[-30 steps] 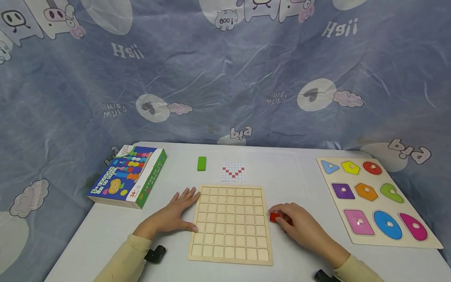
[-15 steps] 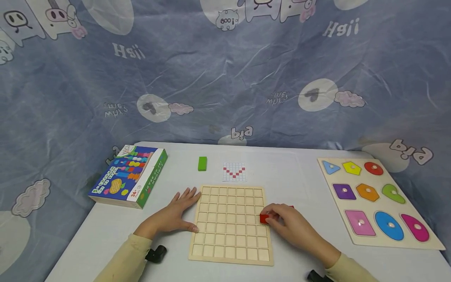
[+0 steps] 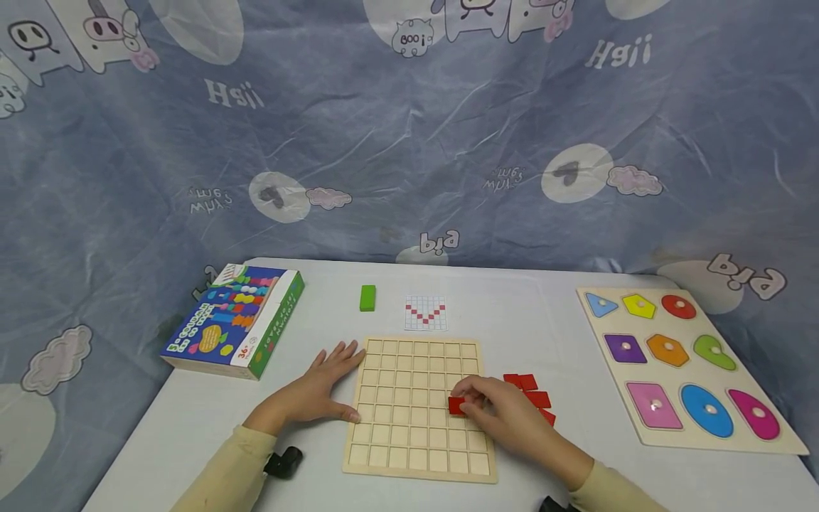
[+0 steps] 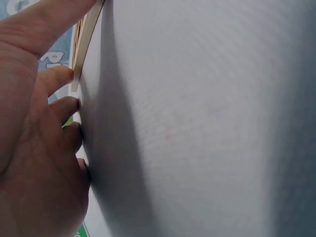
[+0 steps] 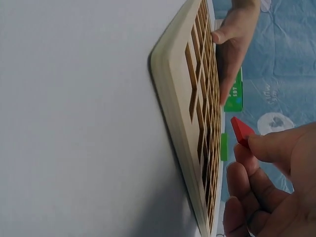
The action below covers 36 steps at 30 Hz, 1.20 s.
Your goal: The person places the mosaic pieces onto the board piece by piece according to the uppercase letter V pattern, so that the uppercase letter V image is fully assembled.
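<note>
A red tile [image 3: 456,405] is pinched between the thumb and fingers of my right hand [image 3: 502,412], over the right part of a wooden grid board [image 3: 419,476]. In the right wrist view the same red tile [image 5: 242,131] sticks out past the thumb, above the board's surface. My left hand [image 3: 313,391] lies with spread fingers at the board's left edge, thumb and index finger touching the frame. Several more red tiles [image 3: 537,399] lie on the table to the right of the board, partly hidden by the right hand. The board's visible squares hold no tiles.
Behind the board lie a small card with a red V pattern [image 3: 425,313] and a green block [image 3: 367,298]. A colourful box [image 3: 233,320] stands at the left. On the right is a shape puzzle board [image 3: 687,370] with knobbed pieces.
From beside the board, my right hand has carried the red tile leftward over the grid, uncovering the red tiles on the table. My left hand has stayed in place.
</note>
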Each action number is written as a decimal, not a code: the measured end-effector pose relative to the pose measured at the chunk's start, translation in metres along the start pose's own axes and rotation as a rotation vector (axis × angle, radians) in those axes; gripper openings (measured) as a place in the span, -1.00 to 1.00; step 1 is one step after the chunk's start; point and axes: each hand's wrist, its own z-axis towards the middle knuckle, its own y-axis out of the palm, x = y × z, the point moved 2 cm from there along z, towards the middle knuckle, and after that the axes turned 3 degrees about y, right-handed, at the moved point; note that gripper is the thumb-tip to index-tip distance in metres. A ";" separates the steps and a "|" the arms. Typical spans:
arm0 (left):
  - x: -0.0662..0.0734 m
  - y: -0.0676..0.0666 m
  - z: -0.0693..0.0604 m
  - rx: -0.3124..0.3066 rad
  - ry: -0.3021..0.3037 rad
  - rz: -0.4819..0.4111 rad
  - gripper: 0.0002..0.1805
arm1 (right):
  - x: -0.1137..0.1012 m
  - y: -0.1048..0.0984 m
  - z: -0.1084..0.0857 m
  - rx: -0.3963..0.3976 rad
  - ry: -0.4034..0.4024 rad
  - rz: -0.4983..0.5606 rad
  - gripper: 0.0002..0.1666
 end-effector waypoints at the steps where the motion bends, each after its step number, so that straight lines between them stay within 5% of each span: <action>1: 0.000 0.000 0.000 0.000 -0.001 0.003 0.26 | -0.001 0.002 0.000 -0.002 0.006 0.009 -0.73; 36: 0.000 0.001 0.001 0.007 -0.003 0.005 0.26 | -0.028 0.045 0.002 -0.152 -0.069 0.048 -0.85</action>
